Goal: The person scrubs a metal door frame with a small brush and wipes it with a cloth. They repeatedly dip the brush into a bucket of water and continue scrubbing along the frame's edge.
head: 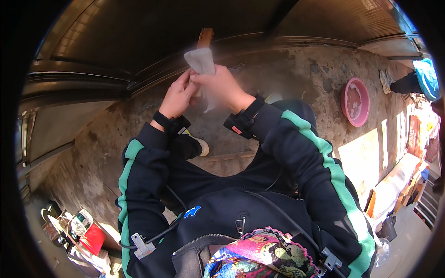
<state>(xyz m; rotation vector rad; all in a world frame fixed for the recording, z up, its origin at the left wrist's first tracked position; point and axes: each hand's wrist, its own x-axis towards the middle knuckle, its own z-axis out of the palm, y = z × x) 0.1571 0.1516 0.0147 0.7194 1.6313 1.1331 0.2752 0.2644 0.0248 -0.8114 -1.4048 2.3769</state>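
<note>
A white cloth (201,60) is bunched up between my hands, in front of a dark panel. My right hand (227,87) grips it from the right, thumb pointing left across its lower part. From the left, my left hand (178,93) pinches at the cloth's lower folds, its fingertips meeting my right thumb. Below the fingers a loose end of the cloth hangs down. Just beyond the cloth, the end of a brown wooden strip (205,37) sticks up; the cloth and hands hide whatever continues below it.
Dark panels with metal frame rails (104,71) stand close ahead and to the left. On the stained concrete floor (295,73) sits a pink basin (355,101) with suds. A person's shoe (385,81) shows at far right. Boxes and bags (396,180) line the lower right.
</note>
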